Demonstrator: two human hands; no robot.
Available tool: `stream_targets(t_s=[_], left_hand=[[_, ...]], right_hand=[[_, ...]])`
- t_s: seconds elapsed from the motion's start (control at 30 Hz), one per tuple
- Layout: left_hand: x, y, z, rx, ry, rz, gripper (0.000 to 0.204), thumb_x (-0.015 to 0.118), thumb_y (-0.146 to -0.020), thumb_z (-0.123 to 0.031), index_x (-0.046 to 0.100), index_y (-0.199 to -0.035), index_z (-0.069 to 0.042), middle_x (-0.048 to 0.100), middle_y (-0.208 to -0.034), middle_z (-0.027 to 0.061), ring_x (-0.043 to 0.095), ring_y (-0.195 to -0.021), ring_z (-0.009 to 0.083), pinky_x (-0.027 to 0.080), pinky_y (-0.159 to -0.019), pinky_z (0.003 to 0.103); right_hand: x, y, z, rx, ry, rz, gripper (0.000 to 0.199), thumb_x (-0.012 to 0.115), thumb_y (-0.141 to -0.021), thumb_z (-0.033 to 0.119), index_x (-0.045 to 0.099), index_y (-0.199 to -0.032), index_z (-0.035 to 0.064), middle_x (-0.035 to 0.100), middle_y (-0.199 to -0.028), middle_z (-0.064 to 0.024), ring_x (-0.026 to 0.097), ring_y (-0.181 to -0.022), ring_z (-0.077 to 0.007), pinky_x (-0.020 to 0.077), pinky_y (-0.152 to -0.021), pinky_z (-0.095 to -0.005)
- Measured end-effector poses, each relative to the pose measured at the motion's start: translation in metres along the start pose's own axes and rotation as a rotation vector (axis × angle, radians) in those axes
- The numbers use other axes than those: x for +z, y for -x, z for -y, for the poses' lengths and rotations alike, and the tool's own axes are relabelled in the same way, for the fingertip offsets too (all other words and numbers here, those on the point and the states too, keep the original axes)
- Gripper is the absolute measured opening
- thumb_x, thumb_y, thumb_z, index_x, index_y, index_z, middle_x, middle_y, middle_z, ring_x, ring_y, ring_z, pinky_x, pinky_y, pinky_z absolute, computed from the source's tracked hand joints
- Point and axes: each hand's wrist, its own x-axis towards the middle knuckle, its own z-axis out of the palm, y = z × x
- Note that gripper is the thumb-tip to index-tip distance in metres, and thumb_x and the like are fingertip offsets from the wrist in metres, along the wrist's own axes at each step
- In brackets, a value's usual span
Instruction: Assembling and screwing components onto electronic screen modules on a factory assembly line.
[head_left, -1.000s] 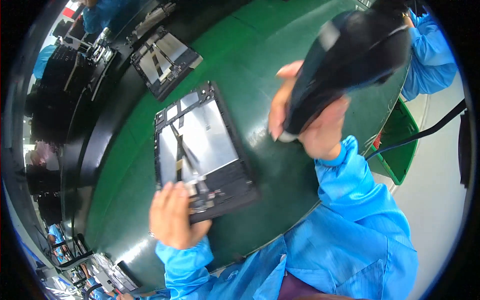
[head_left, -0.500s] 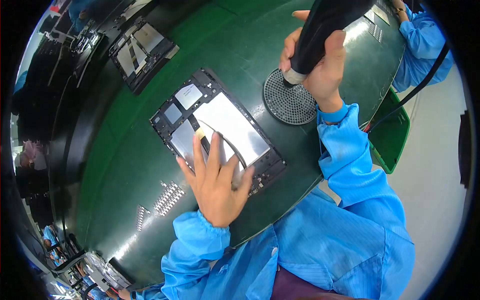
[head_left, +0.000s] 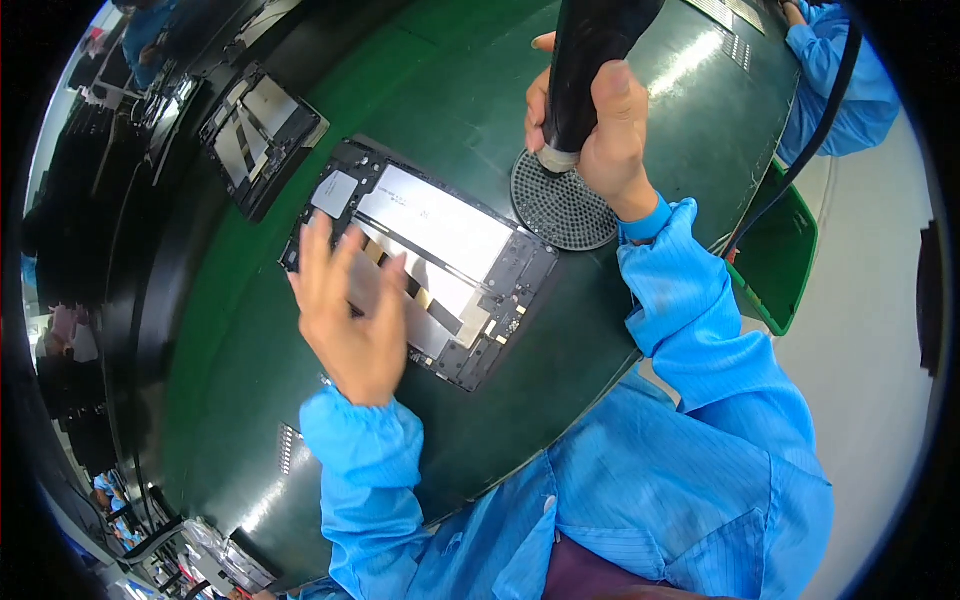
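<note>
An opened tablet [head_left: 435, 225] with silver battery panels lies flat on the green table in front of me. My left hand [head_left: 352, 320], slightly blurred, is over its left part with the fingers spread; whether they touch it I cannot tell. My right hand [head_left: 615, 140] is wrapped round a black electric screwdriver [head_left: 585, 80] with a silver collar. Its lower end points down over a round grey perforated dish [head_left: 570, 210], which sits just right of the tablet. The tip is hidden against the dish. A blue band circles my right wrist.
Another opened tablet [head_left: 255, 130] lies further off at the left. Small strips of pale pieces [head_left: 287, 447] are on the table near my left sleeve. A green bin [head_left: 780, 255] stands beyond the right edge, with a dark cable [head_left: 820, 130] above it. Another person's blue sleeve [head_left: 835, 75] shows far right.
The tablet has turned. My left hand has moved left and up across it. A dark strip that curved over the panels now lies straighter. My right hand and the screwdriver have shifted left.
</note>
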Motion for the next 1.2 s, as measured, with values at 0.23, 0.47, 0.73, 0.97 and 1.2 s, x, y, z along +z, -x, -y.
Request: stream_targets(t_s=[0.23, 0.47, 0.73, 0.97, 1.2], left_hand=[[0.004, 0.058, -0.055, 0.115, -0.183, 0.472, 0.052, 0.076, -0.068, -0.023, 0.057, -0.113, -0.005, 0.047, -0.131, 0.0137, 0.036, -0.127, 0.0375, 0.018, -0.102, 0.060], [0.004, 0.068, -0.024, 0.208, -0.109, 0.496, 0.063, 0.076, -0.062, -0.019, 0.052, -0.119, -0.004, 0.046, -0.131, 0.0127, 0.031, -0.130, 0.0373, 0.016, -0.103, 0.061], [-0.070, 0.075, 0.048, -0.238, -0.225, 0.151, 0.025, 0.068, -0.070, 0.000, 0.064, -0.094, -0.001, 0.063, -0.092, 0.0144, 0.062, -0.077, 0.0282, 0.049, -0.065, 0.033], [-0.070, 0.051, 0.063, -0.478, -0.098, 0.264, 0.039, 0.081, -0.061, -0.013, 0.063, -0.093, 0.000, 0.057, -0.081, 0.0086, 0.047, -0.053, 0.0127, 0.042, -0.051, 0.027], [-0.071, 0.035, 0.087, -0.631, 0.319, 0.473, 0.025, 0.078, -0.064, -0.004, 0.063, -0.083, 0.002, 0.059, -0.079, 0.0055, 0.051, -0.055, 0.0068, 0.041, -0.050, 0.023]], right_hand=[[-0.014, -0.009, -0.006, 0.015, -0.006, 0.004, 0.070, 0.030, -0.091, 0.057, 0.042, -0.117, -0.0066, 0.054, -0.068, -0.0101, 0.055, -0.054, -0.0159, 0.0455, -0.051, -0.0277], [-0.031, -0.013, -0.016, 0.019, -0.029, 0.054, 0.084, 0.030, -0.084, 0.069, 0.033, -0.127, -0.0033, 0.054, -0.077, -0.0103, 0.053, -0.062, -0.0184, 0.0447, -0.058, -0.0325], [-0.056, -0.022, -0.028, 0.039, -0.205, 0.111, 0.077, 0.027, -0.084, 0.059, 0.029, -0.129, -0.0046, 0.046, -0.080, -0.0118, 0.046, -0.066, -0.0212, 0.0383, -0.064, -0.0372], [-0.051, -0.022, -0.020, -0.025, -0.337, 0.243, 0.077, 0.025, -0.084, 0.058, 0.029, -0.128, -0.0054, 0.046, -0.079, -0.0120, 0.046, -0.065, -0.0207, 0.0386, -0.063, -0.0361], [-0.056, -0.020, -0.017, 0.006, -0.244, 0.172, 0.076, 0.024, -0.085, 0.057, 0.028, -0.128, -0.0049, 0.046, -0.078, -0.0122, 0.047, -0.064, -0.0203, 0.0395, -0.062, -0.0361]])
